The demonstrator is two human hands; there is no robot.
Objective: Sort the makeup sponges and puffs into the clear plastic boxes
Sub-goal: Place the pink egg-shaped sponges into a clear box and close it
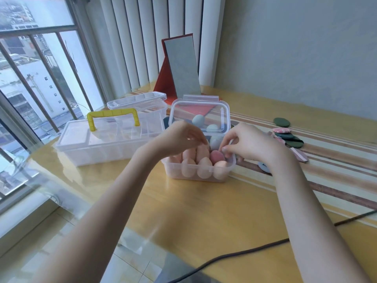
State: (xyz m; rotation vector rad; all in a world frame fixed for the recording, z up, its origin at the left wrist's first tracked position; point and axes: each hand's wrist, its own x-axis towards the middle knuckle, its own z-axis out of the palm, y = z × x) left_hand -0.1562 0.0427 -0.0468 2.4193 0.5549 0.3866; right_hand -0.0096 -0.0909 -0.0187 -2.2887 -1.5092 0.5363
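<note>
Counts, placed relative to the small clear box (199, 170): inside it, 1 dark pink sponge (216, 156) and at least 6 peach sponges (205, 170), more possibly hidden by hands. 3 pale blue sponges (198, 120) at its back, seen through the raised lid. Left of it: 2 more clear boxes (106, 148). Right of it: about 7 flat puffs (281, 122), overlapping, so count is approximate. Behind it: 1 mirror (181, 68).
</note>
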